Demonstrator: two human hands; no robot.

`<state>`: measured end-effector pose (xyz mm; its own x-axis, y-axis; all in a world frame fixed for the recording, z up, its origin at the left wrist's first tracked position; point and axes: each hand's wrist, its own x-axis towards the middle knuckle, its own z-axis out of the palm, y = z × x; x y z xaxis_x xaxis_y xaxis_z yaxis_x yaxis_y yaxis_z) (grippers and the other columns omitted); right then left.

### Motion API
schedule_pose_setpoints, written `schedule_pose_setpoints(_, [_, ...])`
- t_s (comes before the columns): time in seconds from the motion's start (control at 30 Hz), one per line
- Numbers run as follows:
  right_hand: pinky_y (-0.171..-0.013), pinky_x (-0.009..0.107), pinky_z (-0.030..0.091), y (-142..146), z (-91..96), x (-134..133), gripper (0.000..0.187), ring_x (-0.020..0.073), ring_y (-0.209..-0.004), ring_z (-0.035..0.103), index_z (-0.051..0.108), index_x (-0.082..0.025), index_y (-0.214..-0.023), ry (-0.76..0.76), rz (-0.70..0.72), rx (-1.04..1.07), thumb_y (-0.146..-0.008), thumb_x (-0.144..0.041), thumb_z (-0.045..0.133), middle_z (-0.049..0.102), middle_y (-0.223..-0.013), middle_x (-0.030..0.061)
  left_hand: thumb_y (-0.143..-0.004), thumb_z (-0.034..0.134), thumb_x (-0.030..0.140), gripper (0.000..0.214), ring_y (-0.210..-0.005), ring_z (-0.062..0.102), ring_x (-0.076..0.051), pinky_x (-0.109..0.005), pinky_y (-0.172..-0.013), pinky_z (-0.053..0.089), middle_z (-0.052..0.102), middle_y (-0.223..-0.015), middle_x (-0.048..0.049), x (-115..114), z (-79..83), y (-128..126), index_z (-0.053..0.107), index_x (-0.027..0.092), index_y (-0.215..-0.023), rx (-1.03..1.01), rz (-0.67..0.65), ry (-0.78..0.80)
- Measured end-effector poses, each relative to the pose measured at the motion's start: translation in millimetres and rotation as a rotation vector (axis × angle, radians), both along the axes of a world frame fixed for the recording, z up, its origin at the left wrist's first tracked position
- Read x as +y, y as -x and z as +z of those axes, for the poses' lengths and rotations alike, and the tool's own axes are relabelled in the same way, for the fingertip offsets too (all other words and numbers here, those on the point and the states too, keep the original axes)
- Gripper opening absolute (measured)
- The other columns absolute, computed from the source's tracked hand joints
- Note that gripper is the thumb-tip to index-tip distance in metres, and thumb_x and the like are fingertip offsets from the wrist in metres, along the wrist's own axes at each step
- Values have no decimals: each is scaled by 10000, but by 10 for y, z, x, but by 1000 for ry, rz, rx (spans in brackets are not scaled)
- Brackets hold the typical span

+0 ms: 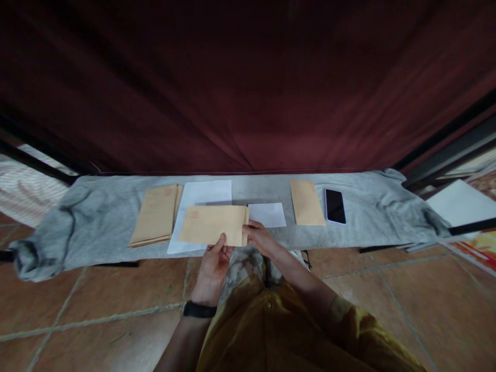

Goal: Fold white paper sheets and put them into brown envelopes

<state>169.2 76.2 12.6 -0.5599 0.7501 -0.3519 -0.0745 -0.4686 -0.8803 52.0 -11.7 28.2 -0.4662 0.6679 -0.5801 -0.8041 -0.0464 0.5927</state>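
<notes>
I hold a tan envelope (211, 225) flat over the near edge of a low bench covered in grey cloth (96, 217). My left hand (212, 268) pinches its bottom edge with the thumb on top. My right hand (260, 236) grips its right end, where the opening is. Under the envelope lies a white sheet of paper (205, 194). A stack of tan envelopes (156, 214) lies to the left. A small folded white paper (267, 214) lies just right of the held envelope.
A single tan envelope (307, 202) and a black phone (335, 205) lie further right on the cloth. A dark red curtain (248, 82) hangs behind the bench. White boards (461, 201) lean at the far right. The floor is brown tile (96, 305).
</notes>
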Motion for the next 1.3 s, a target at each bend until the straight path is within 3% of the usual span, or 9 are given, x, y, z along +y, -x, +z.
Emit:
schedule_pose_setpoints(0.17, [-660, 252, 500, -68, -69, 165, 218, 164, -722, 621, 719, -204, -835, -270, 10, -116, -761, -403, 668, 693, -721, -42, -720, 860, 283, 201, -698, 723, -191, -265, -615, 570, 724, -751, -67, -319, -66, -67, 704, 182, -798, 160, -356, 168])
schedule_pose_setpoints(0.23, [-713, 262, 508, -124, -48, 192, 197, 169, -768, 623, 720, -210, -873, -322, 19, -95, -772, -348, 624, 704, -773, -42, -651, 900, 336, 287, -849, 737, -263, -340, -736, 592, 740, -846, -104, -438, -49, -25, 725, 187, -823, 582, -457, 130])
schedule_pose_setpoints(0.3, [-739, 270, 509, -186, 1, 174, 205, 170, -778, 621, 714, -213, -898, -339, 40, -49, -772, -313, 588, 704, -805, -36, -633, 903, 387, 494, -1201, 641, -343, -467, -1014, 518, 714, -1197, -145, -473, 19, 73, 731, 221, -1065, 1187, -441, 63])
schedule_pose_setpoints(0.37, [-741, 269, 504, -248, 69, 124, 206, 165, -772, 610, 702, -215, -901, -342, 58, -9, -764, -293, 569, 696, -819, -34, -661, 880, 437, 802, -1490, 334, -403, -604, -1199, 273, 437, -1572, -186, -422, 121, 205, 586, 236, -1379, 1719, -465, 35])
schedule_pose_setpoints(0.5, [-682, 244, 476, -355, 201, 16, 186, 157, -748, 579, 687, -208, -880, -357, 109, -12, -757, -288, 573, 666, -789, -32, -677, 861, 468, 1085, -1546, 124, -451, -696, -1204, 77, 145, -1677, -251, -241, 294, 405, 321, 197, -1578, 2256, -650, 51])
schedule_pose_setpoints(0.7, [-684, 251, 469, -453, 249, -46, 197, 165, -770, 588, 697, -202, -880, -427, 89, -57, -779, -303, 562, 674, -807, -18, -683, 829, 514, 1108, -1513, 247, -449, -681, -1208, 116, 341, -1594, -258, -212, 307, 376, 279, 204, -1593, 2323, -722, 29])
schedule_pose_setpoints(1.0, [-583, 235, 409, -454, 318, -25, 130, 147, -660, 552, 663, -214, -858, -560, 33, -325, -809, -258, 551, 638, -735, -28, -745, 759, 501, 1093, -1467, 331, -417, -652, -1206, 162, 393, -1533, -253, -284, 229, 377, 157, 178, -1598, 2265, -668, 7])
schedule_pose_setpoints(1.17, [-847, 326, 507, -548, 566, -151, 319, 203, -924, 628, 643, -220, -1170, -853, -216, -411, -872, -235, 529, 675, -1067, 63, -750, 762, 473, 1070, -1465, 325, -431, -660, -1201, 164, 389, -1526, -274, -244, 199, 406, 187, 151, -1593, 2344, -625, 20])
schedule_pose_setpoints(1.3, [-935, 336, 501, -714, 658, -335, 280, 208, -1026, 633, 676, -238, -1124, -956, -264, -357, -950, -235, 456, 680, -1064, 74, -767, 751, 467, 1025, -1452, 342, -438, -664, -1199, 168, 416, -1513, -270, -247, 152, 417, 226, 155, -1590, 2380, -612, 56])
